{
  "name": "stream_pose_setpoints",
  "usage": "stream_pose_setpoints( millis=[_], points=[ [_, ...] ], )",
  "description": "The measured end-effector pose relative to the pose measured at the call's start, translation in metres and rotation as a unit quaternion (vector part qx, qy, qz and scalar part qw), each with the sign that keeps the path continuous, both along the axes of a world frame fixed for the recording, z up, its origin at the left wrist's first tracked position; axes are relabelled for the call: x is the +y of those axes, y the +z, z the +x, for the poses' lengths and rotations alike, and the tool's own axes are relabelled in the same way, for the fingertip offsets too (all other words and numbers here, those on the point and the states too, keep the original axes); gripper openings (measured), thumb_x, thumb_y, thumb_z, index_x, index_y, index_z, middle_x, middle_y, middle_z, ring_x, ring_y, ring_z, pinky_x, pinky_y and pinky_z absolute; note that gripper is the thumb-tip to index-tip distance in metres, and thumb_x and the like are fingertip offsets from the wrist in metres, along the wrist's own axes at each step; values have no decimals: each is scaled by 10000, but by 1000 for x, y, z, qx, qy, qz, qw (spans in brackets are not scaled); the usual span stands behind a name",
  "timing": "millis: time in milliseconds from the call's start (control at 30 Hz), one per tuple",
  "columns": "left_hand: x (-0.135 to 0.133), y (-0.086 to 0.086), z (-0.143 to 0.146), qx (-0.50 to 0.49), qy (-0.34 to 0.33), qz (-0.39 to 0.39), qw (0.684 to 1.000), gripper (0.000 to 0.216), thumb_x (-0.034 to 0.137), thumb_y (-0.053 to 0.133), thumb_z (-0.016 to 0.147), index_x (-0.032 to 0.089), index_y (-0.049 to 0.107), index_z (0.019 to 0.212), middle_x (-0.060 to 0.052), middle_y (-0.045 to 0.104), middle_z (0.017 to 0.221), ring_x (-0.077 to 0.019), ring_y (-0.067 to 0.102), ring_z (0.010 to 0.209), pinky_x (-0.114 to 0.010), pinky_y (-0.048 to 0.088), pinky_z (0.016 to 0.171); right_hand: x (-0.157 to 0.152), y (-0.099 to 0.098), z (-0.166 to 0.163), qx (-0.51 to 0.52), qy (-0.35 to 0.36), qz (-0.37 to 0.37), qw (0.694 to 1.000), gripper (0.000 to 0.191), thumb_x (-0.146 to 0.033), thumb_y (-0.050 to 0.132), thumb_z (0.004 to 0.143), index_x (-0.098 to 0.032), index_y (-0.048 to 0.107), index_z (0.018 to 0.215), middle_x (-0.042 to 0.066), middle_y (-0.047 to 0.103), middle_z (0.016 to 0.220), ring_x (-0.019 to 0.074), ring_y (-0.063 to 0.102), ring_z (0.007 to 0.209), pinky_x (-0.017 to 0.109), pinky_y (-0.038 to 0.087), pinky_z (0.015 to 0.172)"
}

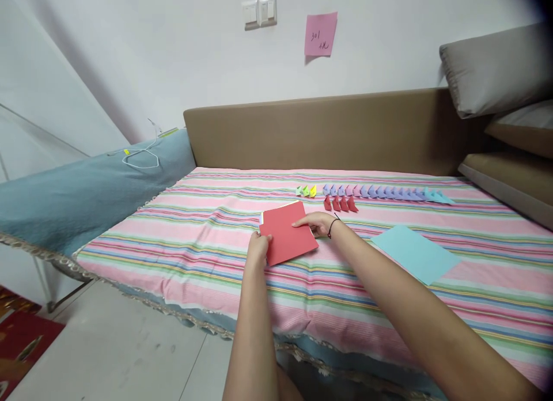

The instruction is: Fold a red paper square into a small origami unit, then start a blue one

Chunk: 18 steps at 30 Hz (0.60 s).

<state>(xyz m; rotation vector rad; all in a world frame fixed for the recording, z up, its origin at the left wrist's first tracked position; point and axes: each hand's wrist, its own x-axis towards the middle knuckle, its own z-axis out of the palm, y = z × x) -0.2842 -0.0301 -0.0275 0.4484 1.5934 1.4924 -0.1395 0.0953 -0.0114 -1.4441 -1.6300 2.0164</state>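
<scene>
Head view. Fingers [302,222] of the right hand [317,223] lie nearly flat, thumb under and fingertips over the right edge of the red paper [287,233], pinching it lightly. The left hand [259,248] is curled at the sheet's lower-left edge, thumb on top; whether its fingers close beneath the sheet cannot be told. The red paper rests on a small stack of sheets, a pale edge [280,207] showing along its top and left side, on the striped cloth [194,239] near the middle of the bed.

Behind the stack, well apart, stands a row of folded paper pieces [375,192] running from green and yellow through pink and purple to blue, with four red folded pieces [340,204] just in front of that row. A light blue sheet [415,254] lies flat to the right of the right forearm.

Judged step: separating or squaring the top red sheet. The next move would call for lifting one sheet only, keeping the sheets beneath in place.
</scene>
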Motion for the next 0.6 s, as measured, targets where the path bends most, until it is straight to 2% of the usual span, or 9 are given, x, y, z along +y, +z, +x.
stream_pose_setpoints(
  millis=[67, 133, 267, 367, 500, 600],
  points=[
    [0, 0, 0, 7, -2, 2, 1000, 340, 311, 536, 872, 145, 526, 1168, -95, 570, 1147, -202, 588, 967, -410, 510, 810, 0, 2, -1, 4, -2, -5, 1000, 294, -303, 541, 890, -156, 549, 1145, 82, 577, 1144, 189, 595, 955, 389, 514, 800],
    [0, -1, -1, 16, 6, 4, 1000, 339, 230, 575, 841, 141, 522, 1164, -107, 574, 1161, -211, 584, 1004, -390, 498, 828, -1, 2, -1, 7, -15, -2, 1000, 301, -307, 539, 891, -157, 546, 1152, 83, 573, 1152, 192, 593, 963, 394, 512, 806],
    [0, -4, -2, 31, 6, 20, 999, 392, 25, 614, 673, 146, 566, 1042, -112, 651, 1074, -234, 608, 1019, -327, 483, 825, -5, -6, -1, 20, -50, 18, 998, 323, -311, 542, 888, -156, 533, 1172, 87, 562, 1171, 203, 586, 983, 407, 507, 817],
    [1, -7, -3, 30, -13, 30, 999, 309, 68, 625, 634, 155, 589, 928, -93, 699, 925, -247, 655, 902, -346, 504, 763, -8, -13, -1, 51, -51, 14, 997, 324, -313, 542, 889, -155, 533, 1171, 87, 564, 1166, 201, 588, 978, 404, 509, 812],
    [0, -9, -4, 31, -20, 36, 999, 331, 166, 713, 598, 152, 588, 904, -95, 705, 824, -258, 671, 828, -369, 511, 734, -11, -12, 1, 104, -29, -5, 994, 263, -279, 561, 879, -135, 571, 1098, 78, 607, 1091, 180, 613, 918, 374, 523, 782],
    [-3, -7, -6, 37, -27, 52, 998, 407, 264, 783, 568, 142, 598, 910, -110, 706, 814, -263, 673, 809, -380, 511, 742, -15, -3, 5, 159, -19, 12, 987, 205, -162, 700, 732, -113, 630, 919, 90, 685, 949, 187, 650, 837, 343, 528, 780]
  ],
)
